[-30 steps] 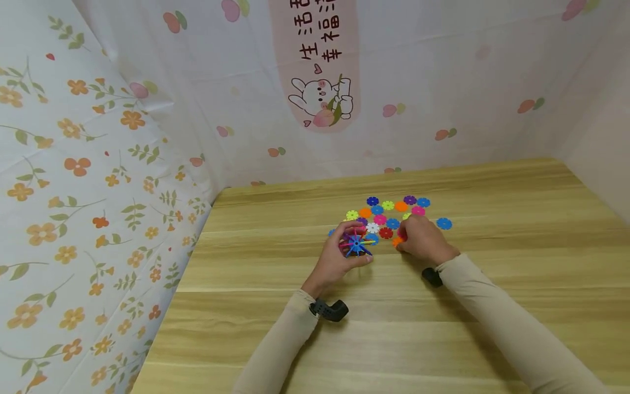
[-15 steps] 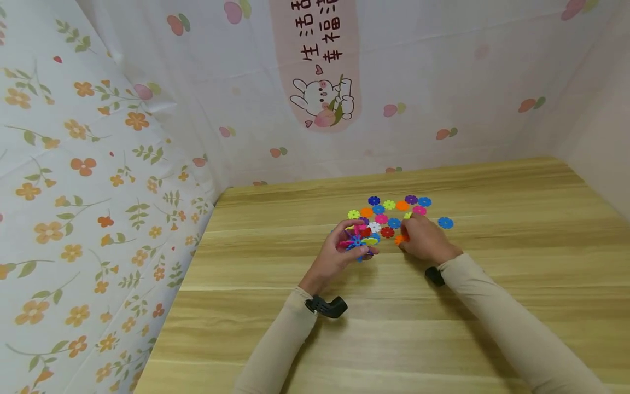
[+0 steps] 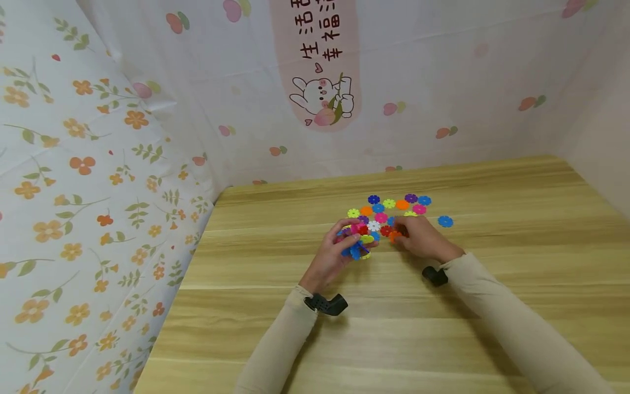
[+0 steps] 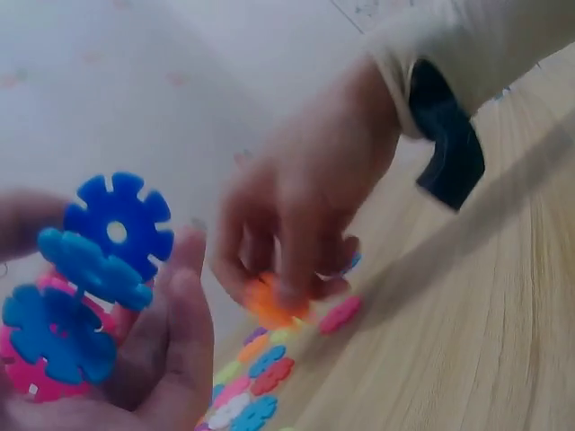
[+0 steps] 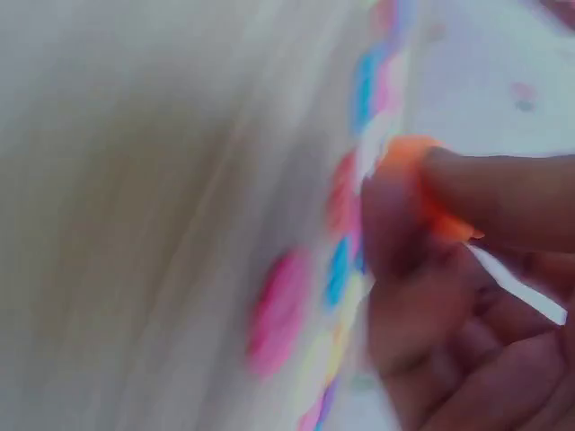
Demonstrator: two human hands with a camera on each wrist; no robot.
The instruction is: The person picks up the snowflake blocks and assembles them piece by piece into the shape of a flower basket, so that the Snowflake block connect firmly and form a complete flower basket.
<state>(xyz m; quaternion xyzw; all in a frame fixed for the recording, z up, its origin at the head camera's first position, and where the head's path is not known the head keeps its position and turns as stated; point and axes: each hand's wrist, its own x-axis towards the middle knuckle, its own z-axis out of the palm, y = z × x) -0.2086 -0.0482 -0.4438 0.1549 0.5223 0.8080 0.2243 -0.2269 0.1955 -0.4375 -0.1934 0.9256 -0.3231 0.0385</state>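
Note:
My left hand (image 3: 328, 257) holds a cluster of interlocking flower discs (image 4: 94, 269), notched plastic pieces joined at angles. Blue, light blue and pink ones show in the left wrist view; in the head view yellow and red appear too. Fingers cover part of the cluster. To its right, my right hand (image 3: 424, 238) pinches a single orange flower disc (image 5: 409, 157) between thumb and fingers. In the left wrist view this orange piece is blurred and held above the loose discs, apart from the cluster.
Loose flower discs in many colours lie flat beyond the hands, among them a white disc (image 3: 374, 225) and a dark blue disc (image 3: 374, 200). One blue disc (image 3: 445, 221) sits off to the right. A patterned cloth (image 3: 418, 109) hangs behind the wooden table (image 3: 384, 339).
The left hand has turned the cluster, with its thumb now across it. My right hand has picked up the orange disc and shifted slightly left.

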